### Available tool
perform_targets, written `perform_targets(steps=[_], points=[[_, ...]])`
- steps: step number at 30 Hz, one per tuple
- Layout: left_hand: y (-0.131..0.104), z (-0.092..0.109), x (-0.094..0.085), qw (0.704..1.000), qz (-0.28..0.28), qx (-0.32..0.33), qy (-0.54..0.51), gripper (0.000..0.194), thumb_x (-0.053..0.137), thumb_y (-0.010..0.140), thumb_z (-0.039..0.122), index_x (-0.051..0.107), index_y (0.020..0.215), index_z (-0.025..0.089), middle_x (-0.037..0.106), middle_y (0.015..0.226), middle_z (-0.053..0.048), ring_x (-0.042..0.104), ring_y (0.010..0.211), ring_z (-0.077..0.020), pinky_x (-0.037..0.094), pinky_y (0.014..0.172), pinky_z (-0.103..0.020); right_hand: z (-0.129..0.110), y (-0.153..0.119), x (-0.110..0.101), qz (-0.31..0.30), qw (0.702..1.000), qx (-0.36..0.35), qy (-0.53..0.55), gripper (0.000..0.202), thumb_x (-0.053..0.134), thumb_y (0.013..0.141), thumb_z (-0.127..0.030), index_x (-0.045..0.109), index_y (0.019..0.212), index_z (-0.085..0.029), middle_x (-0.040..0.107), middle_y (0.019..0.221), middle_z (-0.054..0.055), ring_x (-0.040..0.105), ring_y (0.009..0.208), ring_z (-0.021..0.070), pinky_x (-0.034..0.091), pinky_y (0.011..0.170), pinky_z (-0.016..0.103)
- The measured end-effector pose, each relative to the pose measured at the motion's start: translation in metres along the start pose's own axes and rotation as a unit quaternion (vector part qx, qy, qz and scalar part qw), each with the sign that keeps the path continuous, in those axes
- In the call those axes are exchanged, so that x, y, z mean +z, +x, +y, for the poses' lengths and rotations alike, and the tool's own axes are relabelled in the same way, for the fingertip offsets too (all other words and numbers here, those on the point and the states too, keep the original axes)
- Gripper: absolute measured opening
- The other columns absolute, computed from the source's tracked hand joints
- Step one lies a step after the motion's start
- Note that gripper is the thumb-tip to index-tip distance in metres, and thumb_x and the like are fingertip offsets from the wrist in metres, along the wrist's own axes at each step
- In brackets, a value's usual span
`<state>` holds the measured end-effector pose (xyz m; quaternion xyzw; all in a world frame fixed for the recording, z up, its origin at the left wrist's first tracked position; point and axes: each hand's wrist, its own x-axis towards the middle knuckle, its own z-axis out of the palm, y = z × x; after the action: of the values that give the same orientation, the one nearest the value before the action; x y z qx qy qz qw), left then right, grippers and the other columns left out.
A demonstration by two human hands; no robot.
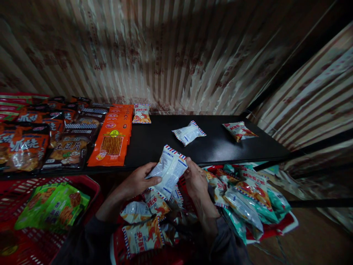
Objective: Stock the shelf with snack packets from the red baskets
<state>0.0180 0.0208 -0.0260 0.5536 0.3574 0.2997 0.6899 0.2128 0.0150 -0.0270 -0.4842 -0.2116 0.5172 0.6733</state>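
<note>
Between my two hands is a small snack bag [170,170], its printed back turned up and its top edge striped red and blue. My left hand [140,180] grips it from the left, thumb lying on the front. On the right side, my right hand [196,179] pinches its upper corner. The bag is held just in front of the black shelf [154,145]. Below it, several matching bags [143,235] lie in a red basket. On the shelf lie a face-down bag [189,133], a face-up bag [239,131] to the right, and another bag [141,113] standing at the back.
Orange snack packets [111,134] and dark potato-chip packs [68,147] fill the shelf's left part. A red basket [92,184] with green packets [55,206] stands lower left. Lower right, more snack bags [248,200] are heaped. A striped sheet [165,55] hangs behind the shelf.
</note>
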Motion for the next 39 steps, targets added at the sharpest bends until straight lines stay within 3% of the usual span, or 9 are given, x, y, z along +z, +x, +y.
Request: perform_targets(steps=[12, 17, 21, 27, 34, 39], points=[[-0.002, 0.002, 0.002, 0.999, -0.001, -0.013, -0.032, 0.049, 0.07, 0.075, 0.032, 0.057, 0.12, 0.017, 0.065, 0.117, -0.012, 0.063, 0.102, -0.0251, 0.047, 0.087, -0.037, 0.004, 0.004, -0.004, -0.001, 1.0, -0.004, -0.007, 0.032, 0.083, 0.059, -0.045, 0.069, 0.062, -0.016, 0.071, 0.062, 0.0, 0.063, 0.056, 0.0125, 0.05, 0.057, 0.024], [-0.001, 0.003, 0.0, 0.999, 0.016, 0.006, -0.029, 0.047, 0.072, 0.074, 0.031, 0.058, 0.117, 0.017, 0.067, 0.115, -0.012, 0.063, 0.101, -0.0246, 0.048, 0.086, -0.036, 0.003, 0.001, -0.001, -0.04, 0.999, -0.004, 0.003, 0.031, 0.081, 0.062, -0.047, 0.072, 0.068, -0.018, 0.073, 0.07, 0.001, 0.066, 0.065, 0.0146, 0.052, 0.066, 0.026], [0.002, 0.004, -0.001, 0.997, 0.053, 0.018, -0.048, 0.048, 0.073, 0.071, 0.032, 0.059, 0.114, 0.016, 0.068, 0.112, -0.012, 0.064, 0.1, -0.0256, 0.049, 0.086, -0.038, 0.004, -0.002, 0.001, -0.1, 0.995, -0.016, 0.007, 0.032, 0.076, 0.07, -0.048, 0.074, 0.086, -0.021, 0.076, 0.09, 0.004, 0.068, 0.082, 0.018, 0.052, 0.079, 0.03], [0.004, 0.013, 0.002, 0.985, 0.139, 0.028, -0.102, 0.052, 0.076, 0.067, 0.031, 0.058, 0.113, 0.015, 0.069, 0.114, -0.013, 0.064, 0.104, -0.0265, 0.049, 0.089, -0.04, 0.013, -0.006, -0.004, -0.193, 0.98, 0.039, -0.043, 0.04, 0.069, 0.079, -0.047, 0.067, 0.111, -0.023, 0.074, 0.102, 0.007, 0.068, 0.09, 0.0215, 0.053, 0.08, 0.034], [0.006, 0.016, 0.003, 0.964, 0.23, 0.054, -0.122, 0.056, 0.075, 0.066, 0.034, 0.056, 0.114, 0.013, 0.069, 0.114, -0.013, 0.064, 0.105, -0.0269, 0.048, 0.094, -0.041, 0.028, -0.011, -0.002, -0.213, 0.973, 0.055, -0.073, 0.038, 0.078, 0.07, -0.04, 0.07, 0.103, -0.024, 0.074, 0.095, 0.004, 0.069, 0.082, 0.0189, 0.055, 0.075, 0.032], [0.008, 0.015, 0.008, 0.957, 0.253, 0.063, -0.129, 0.056, 0.076, 0.065, 0.034, 0.056, 0.113, 0.013, 0.071, 0.11, -0.012, 0.065, 0.102, -0.0256, 0.047, 0.094, -0.04, 0.032, -0.016, 0.006, -0.191, 0.977, 0.068, -0.062, 0.037, 0.083, 0.062, -0.039, 0.073, 0.093, -0.022, 0.074, 0.08, 0.002, 0.068, 0.072, 0.0164, 0.055, 0.069, 0.028]])
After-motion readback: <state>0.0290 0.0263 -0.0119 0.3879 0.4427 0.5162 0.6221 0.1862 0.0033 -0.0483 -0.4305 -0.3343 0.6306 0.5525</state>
